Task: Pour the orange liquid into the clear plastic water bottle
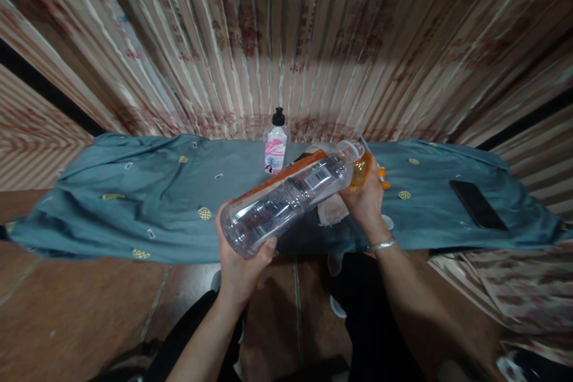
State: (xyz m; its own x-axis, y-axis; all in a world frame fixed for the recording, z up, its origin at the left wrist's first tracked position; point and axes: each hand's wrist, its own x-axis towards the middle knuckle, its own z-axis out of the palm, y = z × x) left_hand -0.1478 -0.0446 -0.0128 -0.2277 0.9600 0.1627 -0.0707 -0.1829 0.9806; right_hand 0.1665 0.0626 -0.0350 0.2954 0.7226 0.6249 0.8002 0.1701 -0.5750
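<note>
My left hand (244, 265) is closed around the base of a large clear plastic bottle (286, 203) with an orange-edged label and a barcode. The bottle lies tilted, its neck up to the right. My right hand (364, 197) grips a small clear bottle with amber liquid (359, 172) at that neck. Whether the two mouths touch I cannot tell. Behind the large bottle, a white squeeze bottle (275, 149) with a pink label and black cap stands upright. Below the neck sits a whitish, partly hidden item (332, 212).
A grey-green patterned cloth (156, 191) covers the narrow table. Orange pieces (384, 179) show beyond my right hand, and a small white disc (387, 222) lies beside my wrist. A black phone (478, 205) rests at the right. A pleated curtain (286, 30) hangs behind.
</note>
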